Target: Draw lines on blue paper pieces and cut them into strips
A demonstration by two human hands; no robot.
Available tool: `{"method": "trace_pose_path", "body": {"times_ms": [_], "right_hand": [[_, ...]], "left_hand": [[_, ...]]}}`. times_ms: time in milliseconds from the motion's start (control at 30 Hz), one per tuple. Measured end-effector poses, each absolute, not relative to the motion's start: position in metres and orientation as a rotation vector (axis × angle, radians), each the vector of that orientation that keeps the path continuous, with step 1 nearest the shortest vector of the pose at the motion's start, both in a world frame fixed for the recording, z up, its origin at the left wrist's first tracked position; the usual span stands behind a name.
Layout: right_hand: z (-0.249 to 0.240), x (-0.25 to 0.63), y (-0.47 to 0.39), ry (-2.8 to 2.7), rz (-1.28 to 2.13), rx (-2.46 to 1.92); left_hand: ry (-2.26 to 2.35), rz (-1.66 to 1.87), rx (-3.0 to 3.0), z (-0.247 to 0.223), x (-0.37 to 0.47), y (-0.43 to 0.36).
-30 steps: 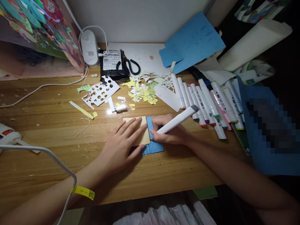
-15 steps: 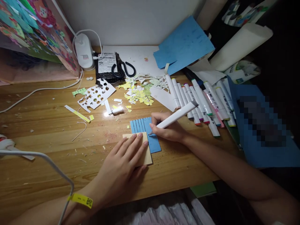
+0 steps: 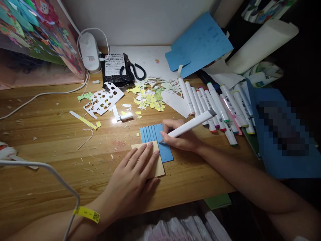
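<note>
My left hand point(image 3: 135, 170) lies flat with its fingers stretched over a tan card point(image 3: 157, 167), pressing it onto a piece of blue paper point(image 3: 167, 154). Several dark parallel lines run down the upper left part of the blue paper. A white marker point(image 3: 190, 124) is gripped in my right hand point(image 3: 180, 137), its dark tip touching the blue paper close to the card's right edge. The right hand's side rests on the paper, hiding its upper right corner.
Many markers point(image 3: 215, 100) lie in a heap at the right. Behind my hands are paper scraps point(image 3: 151, 100), a punched white sheet point(image 3: 102, 100) and black-handled scissors point(image 3: 132, 72). A white power strip point(image 3: 89, 53) stands by the wall. Blue sheets point(image 3: 198, 43) lean at the back. A white cable point(image 3: 50, 172) crosses my left wrist.
The view has shifted slightly. My left hand still presses the card, and the marker tip stays beside the card's edge with hardly any visible movement.
</note>
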State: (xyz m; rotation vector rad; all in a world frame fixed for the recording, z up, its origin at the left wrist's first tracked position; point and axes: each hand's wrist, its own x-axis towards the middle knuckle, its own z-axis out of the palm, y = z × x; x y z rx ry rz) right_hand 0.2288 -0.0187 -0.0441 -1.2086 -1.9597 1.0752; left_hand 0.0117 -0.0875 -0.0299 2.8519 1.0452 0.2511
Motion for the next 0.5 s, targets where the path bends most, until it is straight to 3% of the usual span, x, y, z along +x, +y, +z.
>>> {"method": "trace_pose_path", "body": {"times_ms": [500], "right_hand": [[-0.0462, 0.2281, -0.0195, -1.938, 1.039, -1.225]], "left_hand": [[1.006, 0.231, 2.833, -0.0280, 0.0111, -0.0827]]}}
